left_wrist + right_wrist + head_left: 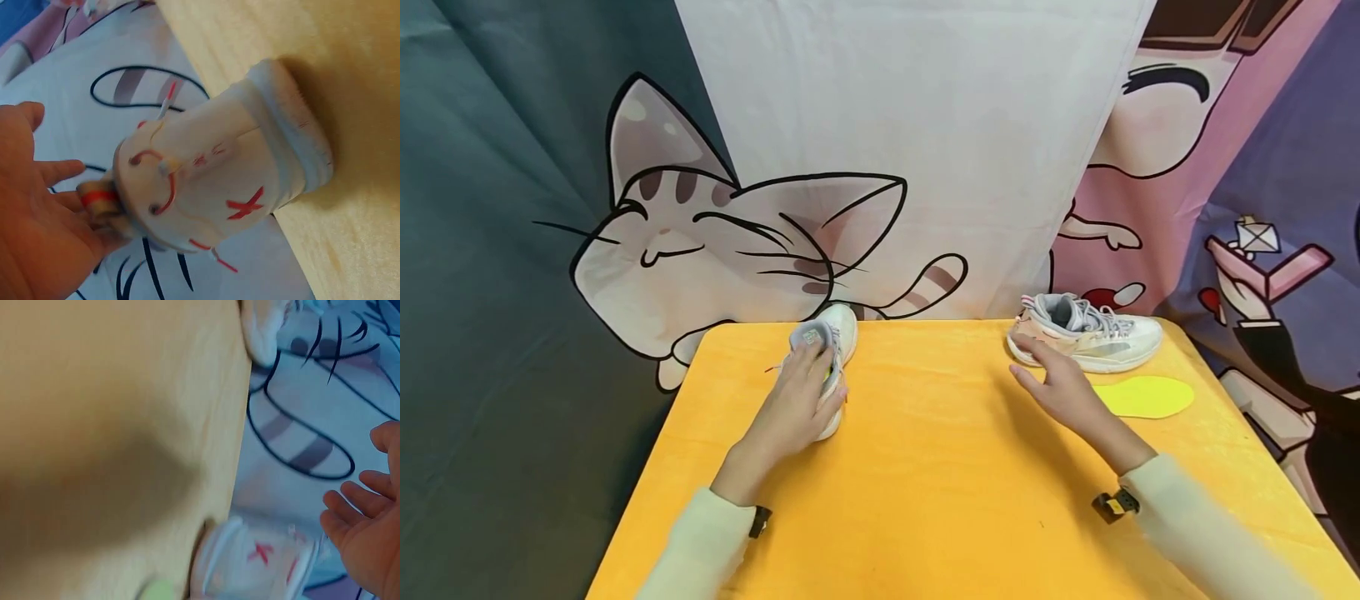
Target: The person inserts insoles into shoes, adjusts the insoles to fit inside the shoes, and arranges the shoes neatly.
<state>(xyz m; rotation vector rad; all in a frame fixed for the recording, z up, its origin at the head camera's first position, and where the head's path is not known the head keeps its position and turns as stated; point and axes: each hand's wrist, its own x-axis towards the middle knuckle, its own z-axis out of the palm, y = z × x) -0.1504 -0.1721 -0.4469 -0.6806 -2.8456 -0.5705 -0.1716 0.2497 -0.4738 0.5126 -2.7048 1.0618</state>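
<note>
A white sneaker (846, 329) stands at the table's far edge, left of the middle, toe pointing away. My left hand (801, 396) reaches over its opening, fingers stretched out and thumb along its right side. A patch of yellow-green shows beside the fingers. In the left wrist view the heel (212, 169) carries a red X mark and red-tipped laces, and the fingertips are partly hidden behind the collar. My right hand (1060, 390) hovers with loosely spread fingers, overlapping the heel of a second white sneaker (1120, 346); the right wrist view shows that hand (369, 519) empty.
A yellow insole (1146, 397) lies flat on the yellow table (925, 483), in front of the right sneaker. Behind the far edge hangs a cloth (940, 125) printed with cartoon cats and figures. Dark wrist straps (1116, 505) sit at the sleeves.
</note>
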